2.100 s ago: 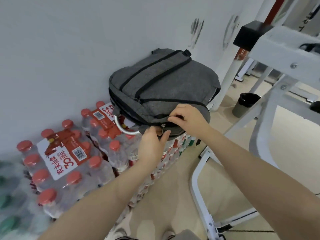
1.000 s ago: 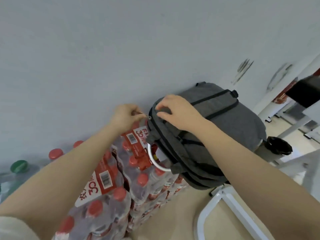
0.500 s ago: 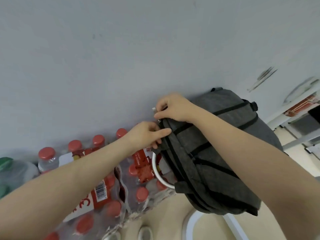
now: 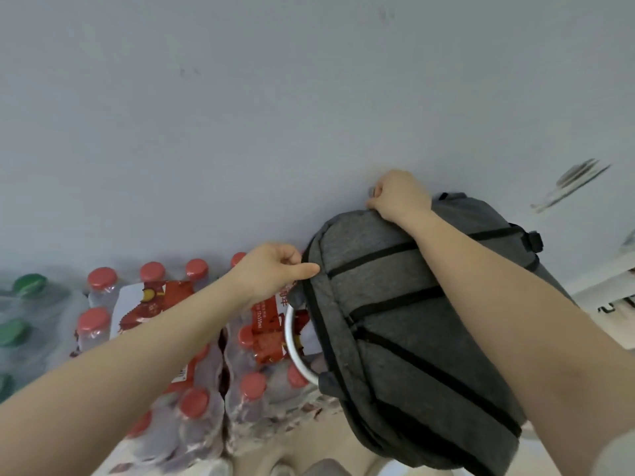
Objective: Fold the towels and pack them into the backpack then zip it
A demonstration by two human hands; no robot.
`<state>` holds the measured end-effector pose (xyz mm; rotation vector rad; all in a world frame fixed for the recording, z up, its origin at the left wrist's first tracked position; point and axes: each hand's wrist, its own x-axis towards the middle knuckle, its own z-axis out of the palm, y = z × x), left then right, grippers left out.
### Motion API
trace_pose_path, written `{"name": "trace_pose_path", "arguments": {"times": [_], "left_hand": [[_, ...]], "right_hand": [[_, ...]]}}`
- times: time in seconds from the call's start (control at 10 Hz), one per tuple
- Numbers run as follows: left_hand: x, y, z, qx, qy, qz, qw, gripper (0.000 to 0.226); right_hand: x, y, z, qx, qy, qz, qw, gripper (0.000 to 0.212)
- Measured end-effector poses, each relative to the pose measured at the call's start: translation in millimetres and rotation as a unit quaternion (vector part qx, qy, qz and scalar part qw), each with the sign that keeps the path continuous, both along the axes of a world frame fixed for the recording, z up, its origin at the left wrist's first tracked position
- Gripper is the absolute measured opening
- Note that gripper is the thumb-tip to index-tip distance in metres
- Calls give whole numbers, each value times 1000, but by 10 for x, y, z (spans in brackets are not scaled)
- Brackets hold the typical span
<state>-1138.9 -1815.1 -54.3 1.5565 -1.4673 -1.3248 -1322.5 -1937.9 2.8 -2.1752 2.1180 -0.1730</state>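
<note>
A grey backpack (image 4: 405,317) with black zip lines lies on stacked packs of water bottles, against a pale wall. Its white handle (image 4: 292,348) loops out on the left side. My left hand (image 4: 271,273) pinches the bag's left edge at the black zip line. My right hand (image 4: 398,195) is at the bag's far top edge by the wall, fingers curled round a small metal zip pull. No towels show; the bag's inside is hidden.
Shrink-wrapped packs of red-capped water bottles (image 4: 192,338) fill the lower left, with green-capped bottles (image 4: 20,304) at the far left. The wall (image 4: 240,115) is directly behind the bag. Part of a white frame (image 4: 615,297) shows at the right edge.
My right hand has moved along the bag's edge from the front round to the far top by the wall. My left hand followed to the left edge. The view has tilted up.
</note>
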Motion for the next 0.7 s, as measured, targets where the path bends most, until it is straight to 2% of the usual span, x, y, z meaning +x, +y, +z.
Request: {"name": "trace_pose_path", "arguments": {"times": [0.1,0.2,0.3,0.4,0.5,0.6,0.7], "left_hand": [[-6,11,12,-13,-12,36,999,41],[-44,5,73,-22,0,74,997,35],[-96,-90,196,-43,10,122,992,32],[-174,-199,339,-59,-11,146,987,27],[-190,-239,264,-51,-25,136,989,31],[-107,-153,227,-34,-46,115,992,25],[46,3,338,-82,-103,110,985,22]], "right_hand": [[-7,4,-12,-10,19,-28,999,8],[11,49,21,-7,26,-19,999,18],[-52,165,130,24,-16,61,998,35],[-120,358,237,16,-50,132,990,38],[-143,528,225,15,-65,155,986,43],[-110,748,194,6,-62,151,987,47],[-56,995,200,-47,-64,154,985,45]]}}
